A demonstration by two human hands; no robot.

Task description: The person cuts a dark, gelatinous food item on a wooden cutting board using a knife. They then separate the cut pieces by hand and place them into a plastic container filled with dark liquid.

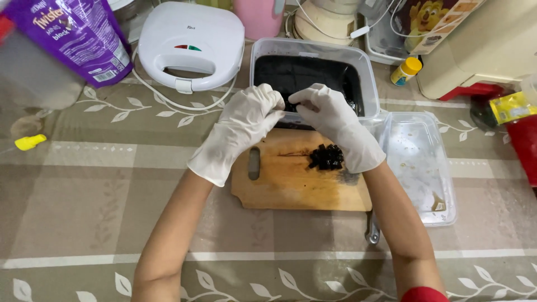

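Beige leaf-patterned tablecloth [84, 184]; wooden cutting board [291, 184] bearing dark jelly cubes [327, 157]; black-filled container [313, 75]; white sandwich maker [190, 42]. Gloved left hand [246, 120] and right hand [330, 114] pinched dark jelly between fingertips.

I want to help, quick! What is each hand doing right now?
Left hand: gloved, fingers curled at the tub rim; holding anything cannot be told.
Right hand: same, fingers pinched there; cannot tell.

Centre: we see the rectangular wooden cutting board [291, 179] on the table [84, 184], a pile of small dark jelly cubes [326, 157] on it.
Behind: the clear plastic tub of dark jelly [310, 75]; our gloved hands touch its front edge.
Right: a flat clear plastic lid [419, 162].
Back left: a white sandwich maker [191, 45].
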